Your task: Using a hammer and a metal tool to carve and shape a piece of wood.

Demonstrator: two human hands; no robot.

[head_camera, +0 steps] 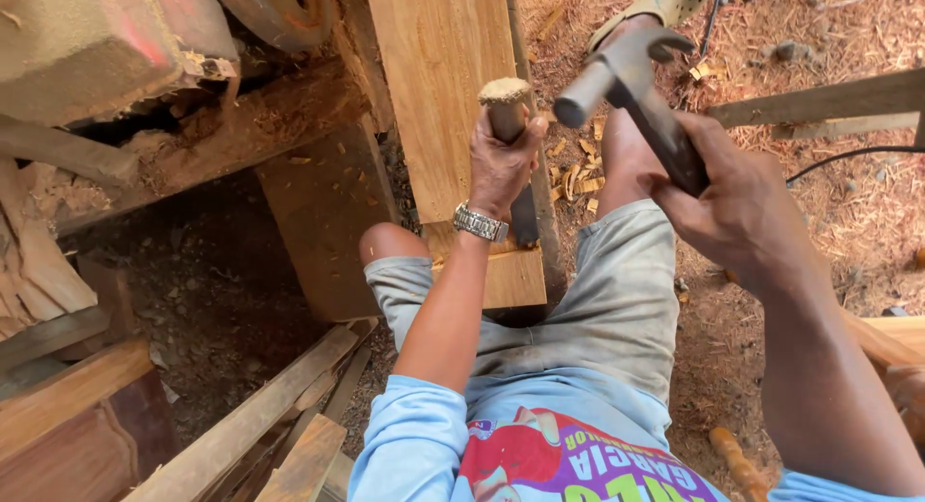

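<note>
While our left hand (501,165) wraps its fingers tight around the chisel (509,117) standing on the wooden plank (438,88), our right hand (737,208) grips the hammer (626,88) raised just beside the chisel's top.

Wooden-handled chisel (508,126) stands upright on the plank (438,88); steel hammer (631,88) raised beside.

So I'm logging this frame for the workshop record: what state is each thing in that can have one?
Left hand: closed around the chisel handle.
Chisel: upright, blade down on the plank, mushroomed top free.
Right hand: gripping the hammer handle.
Hammer: raised, tilted, head apart from the chisel top.
Plank: lying between the knees.
Wristwatch: strapped on the left wrist.
</note>
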